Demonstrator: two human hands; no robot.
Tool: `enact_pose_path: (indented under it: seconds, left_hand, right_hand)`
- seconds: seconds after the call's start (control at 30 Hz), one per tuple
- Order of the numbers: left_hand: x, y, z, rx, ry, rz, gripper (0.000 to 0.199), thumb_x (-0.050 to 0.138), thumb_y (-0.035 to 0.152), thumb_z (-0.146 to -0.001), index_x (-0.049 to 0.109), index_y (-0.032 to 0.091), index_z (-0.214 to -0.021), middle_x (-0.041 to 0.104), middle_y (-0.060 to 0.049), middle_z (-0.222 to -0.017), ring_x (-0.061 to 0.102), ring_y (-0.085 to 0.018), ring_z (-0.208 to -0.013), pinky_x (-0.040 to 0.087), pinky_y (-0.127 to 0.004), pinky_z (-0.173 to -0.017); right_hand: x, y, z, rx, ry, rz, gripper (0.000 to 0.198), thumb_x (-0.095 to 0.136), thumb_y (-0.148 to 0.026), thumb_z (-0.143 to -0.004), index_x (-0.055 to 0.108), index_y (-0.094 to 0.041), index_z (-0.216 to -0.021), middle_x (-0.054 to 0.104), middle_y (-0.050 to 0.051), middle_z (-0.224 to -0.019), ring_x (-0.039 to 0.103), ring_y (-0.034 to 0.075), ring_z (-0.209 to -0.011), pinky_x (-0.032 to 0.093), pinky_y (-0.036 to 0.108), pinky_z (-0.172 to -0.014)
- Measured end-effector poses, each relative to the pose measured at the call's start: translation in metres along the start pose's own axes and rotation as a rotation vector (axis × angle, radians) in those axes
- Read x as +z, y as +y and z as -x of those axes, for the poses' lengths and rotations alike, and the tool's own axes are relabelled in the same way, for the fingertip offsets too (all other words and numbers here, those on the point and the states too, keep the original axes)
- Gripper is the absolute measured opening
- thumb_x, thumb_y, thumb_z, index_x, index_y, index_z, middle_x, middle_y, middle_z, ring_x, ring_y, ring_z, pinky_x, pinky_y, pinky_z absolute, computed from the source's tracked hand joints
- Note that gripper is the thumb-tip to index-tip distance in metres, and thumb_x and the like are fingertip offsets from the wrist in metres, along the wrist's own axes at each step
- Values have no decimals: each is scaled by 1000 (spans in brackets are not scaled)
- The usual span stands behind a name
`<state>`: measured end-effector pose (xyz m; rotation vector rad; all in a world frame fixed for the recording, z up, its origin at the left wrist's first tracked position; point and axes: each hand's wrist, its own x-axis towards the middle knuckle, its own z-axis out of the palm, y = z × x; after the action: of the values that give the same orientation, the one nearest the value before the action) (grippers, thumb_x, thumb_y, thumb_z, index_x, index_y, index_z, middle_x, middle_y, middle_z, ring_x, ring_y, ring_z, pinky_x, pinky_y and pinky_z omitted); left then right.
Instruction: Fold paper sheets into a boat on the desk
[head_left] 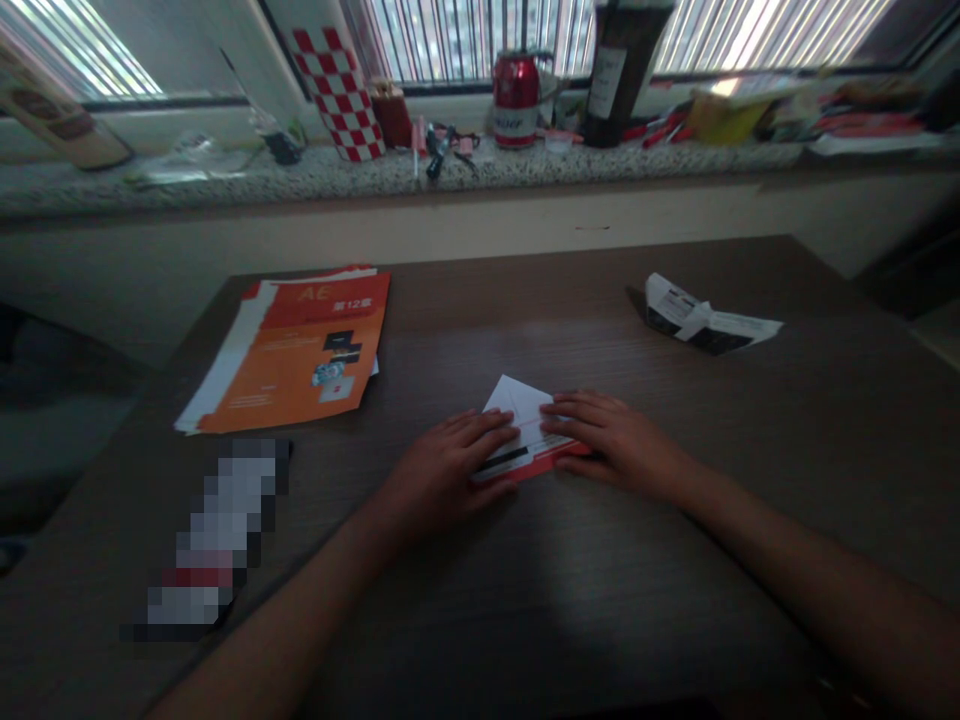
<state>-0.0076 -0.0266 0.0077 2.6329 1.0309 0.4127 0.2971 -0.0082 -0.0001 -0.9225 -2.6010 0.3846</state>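
Note:
A small piece of folded paper (517,408), white with a black strip and a red band along its near edge, lies on the table in front of me. My left hand (457,460) rests on its left side, fingers stretched out over the paper and thumb along the near edge. From the other side, my right hand (607,440) lays its outstretched fingers on the paper's right part, its thumb by the red band. Both hands are open and touch the paper from above. The parts of the paper beneath my fingers are hidden.
A folded paper shape (701,322) sits at the back right of the brown table (495,310). Orange printed sheets (300,360) lie back left, with a blurred-out dark-edged object (217,540) nearer. A windowsill (300,180) behind carries a red can (516,100) and several other items.

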Motion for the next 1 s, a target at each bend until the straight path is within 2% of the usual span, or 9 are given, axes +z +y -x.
enact_pose_path:
  seconds: [0.37, 0.5, 0.7, 0.77, 0.9, 1.0]
  left_hand:
    - [3, 0, 0, -52, 0, 27, 44, 66, 34, -103, 58, 28, -146, 56, -7, -157, 59, -29, -138, 53, -51, -113]
    - [2, -1, -1, -45, 2, 42, 45, 65, 34, -104, 57, 27, -147, 56, -8, -157, 57, -28, -141, 52, -50, -114]
    - [-12, -4, 4, 24, -68, 73, 67, 77, 46, -94, 51, 29, -154, 50, -10, -162, 48, -32, -148, 43, -56, -121]
    - [-17, -5, 7, 24, -74, 79, 62, 77, 38, -93, 54, 31, -150, 50, -9, -162, 49, -32, -148, 43, -56, -121]
    - [-21, -8, 10, 9, -68, 77, 57, 72, 18, -90, 60, 31, -144, 55, -8, -157, 57, -31, -140, 51, -52, -113]
    - [-18, -11, 11, 23, -46, 74, 53, 64, 13, -93, 61, 30, -143, 60, -8, -152, 62, -29, -134, 55, -51, -109]
  right_hand:
    - [-1, 1, 0, -4, -13, 1, 49, 71, -46, -97, 63, -27, -141, 62, 9, -151, 55, 32, -142, 46, 58, -115]
    - [-1, 0, 1, 1, 10, -11, 43, 70, -43, -99, 65, -27, -138, 64, 9, -149, 56, 32, -141, 47, 57, -114]
    - [-2, 1, 1, 13, 22, -25, 39, 65, -40, -102, 66, -27, -138, 67, 9, -146, 59, 30, -138, 49, 54, -113]
    - [-3, 1, 1, 22, 30, -36, 39, 65, -39, -102, 67, -27, -139, 67, 9, -145, 60, 30, -137, 50, 54, -112]
    - [-6, 0, -1, 53, 40, -74, 36, 63, -36, -104, 67, -28, -138, 69, 8, -143, 62, 29, -135, 51, 52, -112]
    - [-7, 0, 0, 53, 38, -97, 35, 62, -37, -104, 67, -29, -138, 69, 7, -143, 61, 28, -136, 50, 53, -113]
